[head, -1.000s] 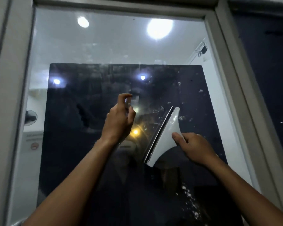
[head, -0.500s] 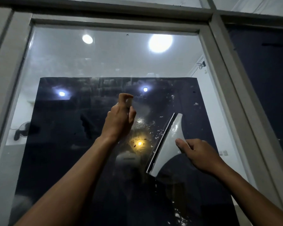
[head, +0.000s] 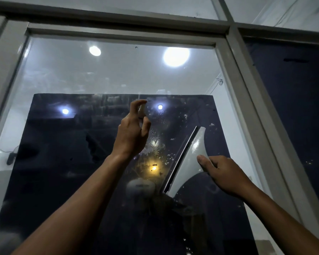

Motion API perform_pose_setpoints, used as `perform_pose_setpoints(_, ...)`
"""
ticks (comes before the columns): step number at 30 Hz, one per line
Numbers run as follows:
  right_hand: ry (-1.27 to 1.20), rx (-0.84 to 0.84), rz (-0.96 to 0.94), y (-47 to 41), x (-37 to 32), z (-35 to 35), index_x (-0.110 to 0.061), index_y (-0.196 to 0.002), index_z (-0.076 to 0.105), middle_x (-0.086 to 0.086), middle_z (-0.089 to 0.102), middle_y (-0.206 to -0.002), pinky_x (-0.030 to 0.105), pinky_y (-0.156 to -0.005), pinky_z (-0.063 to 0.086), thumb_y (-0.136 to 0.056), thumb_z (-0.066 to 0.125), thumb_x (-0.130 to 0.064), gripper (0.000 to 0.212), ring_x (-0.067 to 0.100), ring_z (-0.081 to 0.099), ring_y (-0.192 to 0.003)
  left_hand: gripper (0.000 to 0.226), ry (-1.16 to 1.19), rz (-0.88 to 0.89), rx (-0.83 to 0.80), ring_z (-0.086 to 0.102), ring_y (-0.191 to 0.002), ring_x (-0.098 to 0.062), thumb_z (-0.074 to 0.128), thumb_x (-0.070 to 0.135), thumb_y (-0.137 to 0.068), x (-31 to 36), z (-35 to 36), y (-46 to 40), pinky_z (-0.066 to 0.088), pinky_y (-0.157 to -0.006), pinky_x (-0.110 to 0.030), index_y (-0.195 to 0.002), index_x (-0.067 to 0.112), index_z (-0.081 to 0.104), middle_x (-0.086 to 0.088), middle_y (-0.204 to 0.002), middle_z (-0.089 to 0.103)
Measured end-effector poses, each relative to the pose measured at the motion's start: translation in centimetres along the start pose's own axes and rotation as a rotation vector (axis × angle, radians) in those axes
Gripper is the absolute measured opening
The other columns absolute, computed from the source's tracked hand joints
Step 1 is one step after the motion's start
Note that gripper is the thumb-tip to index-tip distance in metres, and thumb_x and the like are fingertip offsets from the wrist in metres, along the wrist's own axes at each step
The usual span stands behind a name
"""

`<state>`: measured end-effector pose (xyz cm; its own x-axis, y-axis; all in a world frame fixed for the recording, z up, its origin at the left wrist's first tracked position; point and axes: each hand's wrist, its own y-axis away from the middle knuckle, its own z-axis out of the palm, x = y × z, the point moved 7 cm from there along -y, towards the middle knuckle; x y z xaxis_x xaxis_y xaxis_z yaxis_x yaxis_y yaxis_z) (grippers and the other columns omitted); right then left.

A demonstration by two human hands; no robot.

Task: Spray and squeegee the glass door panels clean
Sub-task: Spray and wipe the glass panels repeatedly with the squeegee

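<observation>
— Grey framing point(head: 234, 74) is seen around the glass panel point(head: 66, 137), which is speckled with droplets and streaked near its middle.

— And the tools?

— A small spray bottle point(head: 142, 109), mostly hidden, is gripped in the left hand point(head: 132, 134) against the pane. Just right of it, a white squeegee point(head: 189, 159) is clasped by the right hand point(head: 223, 174), blade tilted on the glass.

— Beyond the pane?

— Only reflections and lights can be made out.

There were two hands, left point(head: 132, 137) and right point(head: 224, 173), one squeegee point(head: 187, 162), one spray bottle point(head: 142, 112), and two glass panels point(head: 63, 80) point(head: 293, 98).
</observation>
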<state>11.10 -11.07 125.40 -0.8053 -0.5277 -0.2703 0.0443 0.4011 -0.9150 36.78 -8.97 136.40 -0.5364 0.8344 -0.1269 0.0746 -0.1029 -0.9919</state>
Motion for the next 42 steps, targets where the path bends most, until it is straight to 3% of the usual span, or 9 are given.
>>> perform_pose_setpoints(12, 0.144, -0.034, 0.05, -3.5, -1.0, 0.6, -0.03, -0.057, 0.044, -0.008, 0.055, -0.065, 0.035, -0.067, 0.046, -0.094, 0.028, -0.071, 0.058, 0.019, 0.059, -0.072, 0.041, -0.022, -0.01, -0.017, 0.047, -0.056, -0.007, 0.046, 0.013, -0.102, -0.1, -0.1, 0.3, 0.032, -0.049, -0.011, -0.142, 0.02, 0.038, 0.0, -0.068, 0.051)
perform_pose_setpoints(16, 0.237, -0.129, 0.08, -7.3, -2.3, 1.2, -0.023, -0.062, 0.046, 0.0, 0.056, -0.072, 0.038, -0.073, 0.046, -0.096, 0.025, -0.071, 0.062, 0.029, 0.061, -0.082, 0.044, -0.014, 0.002, -0.013, 0.053, -0.059, -0.012, 0.046, 0.014, -0.101, -0.7, -0.8, 0.6, 0.038, -0.053, -0.024, -0.143, 0.025, 0.037, -0.005, -0.071, 0.056)
perform_pose_setpoints(22, 0.397, -0.3, -0.072, -13.0, -9.6, 5.5, -0.017, -0.116, 0.065, 0.013, 0.062, -0.127, 0.048, -0.098, 0.046, -0.09, 0.023, -0.078, 0.079, 0.034, 0.058, -0.113, 0.045, 0.0, 0.01, 0.061, 0.062, -0.068, -0.022, 0.047, 0.014, -0.098, -1.6, -1.8, 0.9, 0.049, -0.06, -0.033, -0.138, 0.031, 0.037, -0.009, -0.077, 0.064)
perform_pose_setpoints(25, 0.447, -0.339, -0.028, -13.1, -5.9, 2.8, -0.016, -0.091, 0.067, 0.016, 0.063, -0.111, 0.041, -0.095, 0.045, -0.091, 0.025, -0.078, 0.075, 0.031, 0.059, -0.101, 0.043, 0.001, 0.004, 0.054, 0.059, -0.066, -0.016, 0.048, 0.014, -0.099, -1.7, -1.9, 1.4, 0.044, -0.057, -0.027, -0.139, 0.026, 0.039, -0.005, -0.077, 0.062)
perform_pose_setpoints(29, 0.465, -0.33, 0.176, -11.1, -0.2, -4.1, -0.017, -0.061, 0.043, 0.006, 0.045, -0.064, 0.027, -0.061, 0.037, -0.096, 0.031, -0.068, 0.063, 0.024, 0.046, -0.062, 0.043, 0.013, -0.002, 0.04, 0.061, -0.069, -0.016, 0.049, 0.016, -0.099, -1.9, -2.1, 1.6, 0.046, -0.061, -0.026, -0.138, 0.03, 0.04, -0.005, -0.082, 0.065)
perform_pose_setpoints(31, 0.485, -0.301, 0.162, -11.6, -0.2, -5.0, -0.016, -0.061, 0.045, 0.008, 0.05, -0.069, 0.028, -0.062, 0.038, -0.096, 0.031, -0.067, 0.064, 0.024, 0.047, -0.062, 0.043, 0.01, -0.006, 0.04, 0.059, -0.066, -0.015, 0.049, 0.015, -0.099, -1.7, -2.2, 1.5, 0.044, -0.059, -0.025, -0.139, 0.028, 0.041, -0.006, -0.08, 0.064)
perform_pose_setpoints(37, 0.372, -0.38, -0.051, -14.0, -8.3, 4.1, -0.02, -0.072, 0.059, 0.007, 0.058, -0.095, 0.043, -0.098, 0.044, -0.091, 0.03, -0.077, 0.066, 0.029, 0.058, -0.096, 0.043, 0.009, -0.008, 0.034, 0.061, -0.067, -0.018, 0.049, 0.016, -0.098, -1.5, -2.5, 1.4, 0.048, -0.061, -0.029, -0.138, 0.03, 0.04, -0.006, -0.081, 0.065)
perform_pose_setpoints(40, 0.333, -0.455, -0.066, -12.9, -9.3, 5.6, -0.024, -0.064, 0.057, 0.0, 0.057, -0.078, 0.039, -0.09, 0.046, -0.092, 0.032, -0.075, 0.063, 0.021, 0.055, -0.077, 0.042, -0.003, -0.023, 0.028, 0.058, -0.063, -0.012, 0.051, 0.015, -0.097, -1.5, -2.5, 1.8, 0.044, -0.059, -0.027, -0.136, 0.028, 0.043, -0.002, -0.079, 0.064)
perform_pose_setpoints(42, 0.335, -0.474, -0.011, -12.2, -7.0, 3.5, -0.019, -0.062, 0.054, 0.002, 0.054, -0.068, 0.028, -0.069, 0.044, -0.093, 0.036, -0.072, 0.064, 0.016, 0.05, -0.057, 0.042, -0.011, -0.04, 0.028, 0.055, -0.06, -0.011, 0.051, 0.015, -0.097, -1.6, -2.5, 2.2, 0.044, -0.057, -0.028, -0.135, 0.03, 0.043, -0.001, -0.075, 0.061)
